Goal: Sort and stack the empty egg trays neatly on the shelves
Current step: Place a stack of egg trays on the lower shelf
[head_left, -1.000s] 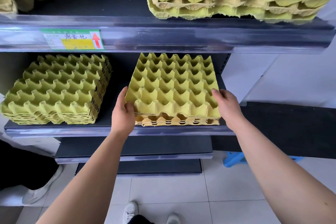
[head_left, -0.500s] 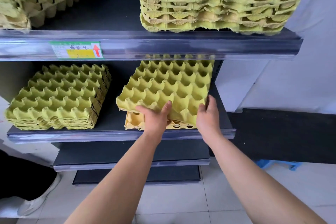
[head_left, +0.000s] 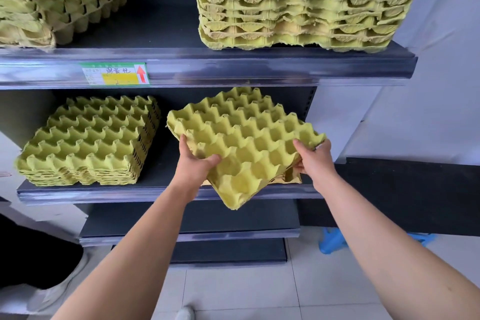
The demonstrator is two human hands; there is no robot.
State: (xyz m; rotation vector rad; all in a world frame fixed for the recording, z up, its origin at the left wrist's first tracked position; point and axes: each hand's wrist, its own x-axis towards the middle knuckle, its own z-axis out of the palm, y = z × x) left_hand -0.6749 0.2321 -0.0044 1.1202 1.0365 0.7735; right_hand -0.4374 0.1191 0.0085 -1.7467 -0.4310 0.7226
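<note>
Gripping one green egg tray (head_left: 246,143) in both hands at the right end of the middle shelf (head_left: 155,191), over a few yellower trays (head_left: 292,176) lying there. With the left hand (head_left: 194,166), pinching the near-left edge: thumb pressed into a cup on top, fingers (head_left: 183,143) tucked along the underside. With the right hand (head_left: 315,161), clasping the right corner, fingers curled round the rim.

Held skewed, with one corner poking out past the shelf lip on the near side. Probably turned this way either to line its cups up with those below, or to carry it left to the neat green stack (head_left: 88,143) of matching colour. Gripped at two opposite sides most likely because moulded pulp this thin sags and tears when lifted by one edge.

On the upper shelf (head_left: 233,67), showing a tall ragged pile (head_left: 298,2) at right and a tilted pile (head_left: 59,0) at left, neither squared up. Likely plenty of sorting left.
</note>
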